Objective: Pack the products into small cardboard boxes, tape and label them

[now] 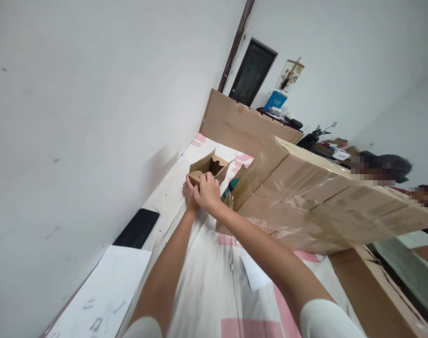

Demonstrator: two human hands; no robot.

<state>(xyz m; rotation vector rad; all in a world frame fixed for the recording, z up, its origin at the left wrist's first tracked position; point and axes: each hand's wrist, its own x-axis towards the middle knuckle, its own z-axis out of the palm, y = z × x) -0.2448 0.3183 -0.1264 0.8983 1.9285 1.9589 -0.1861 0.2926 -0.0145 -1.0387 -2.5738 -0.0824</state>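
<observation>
A small open cardboard box (pixel 200 165) stands on the white and pink cloth ahead of me, its flaps raised and its inside partly in shadow. My left hand (pixel 190 194) is closed against the box's near left corner. Beside it, my right hand (pixel 208 191) has its fingers curled over the near edge and flap. The two hands touch or overlap, and my right hand hides part of the near side. Just right of the box, a green and dark cylindrical item (pixel 230 187) leans by a cardboard piece, partly hidden.
A large taped cardboard panel (pixel 287 202) stands along the right, another cardboard sheet (pixel 242 115) at the far end. The wall (pixel 76 117) borders the left. A black tablet-like slab (pixel 138 228) and marked white paper (pixel 104 281) lie nearer. Two people are beyond the panel.
</observation>
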